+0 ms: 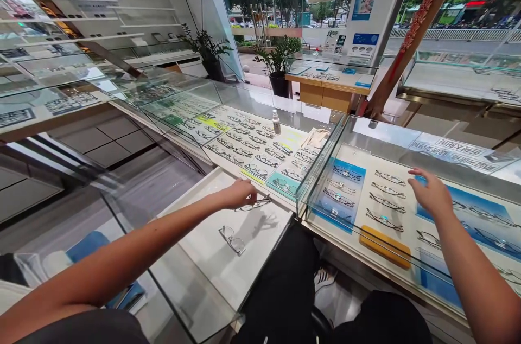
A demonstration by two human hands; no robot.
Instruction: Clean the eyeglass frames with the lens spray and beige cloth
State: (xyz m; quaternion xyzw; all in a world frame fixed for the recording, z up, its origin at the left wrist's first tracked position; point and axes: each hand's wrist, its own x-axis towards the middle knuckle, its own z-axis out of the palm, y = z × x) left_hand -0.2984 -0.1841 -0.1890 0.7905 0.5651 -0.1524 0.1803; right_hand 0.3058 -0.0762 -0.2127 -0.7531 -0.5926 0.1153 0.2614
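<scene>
The left hand (240, 193) is closed in a pinch on a pair of thin-framed glasses (255, 204), held just above a white pull-out tray (211, 273) that juts from under the glass display case (244, 138) on the left. A second pair of glasses (232, 239) lies on that tray, nearer the person and apart from the held pair; around it the tray surface is bare out to its front edge. The right hand (431, 192) hovers with fingers loosely spread and holding nothing, above the open right-hand display tray (401, 273), near rows of glasses (386, 197) laid on white and blue panels. A yellow case (385, 246) lies near that tray's front edge, behind a low glass lip. Between the two trays a gap opens onto the person's dark trousers. The left case holds many rows of frames under glass, with a small spray bottle (276, 122) and a folded cloth (315, 138) on top
</scene>
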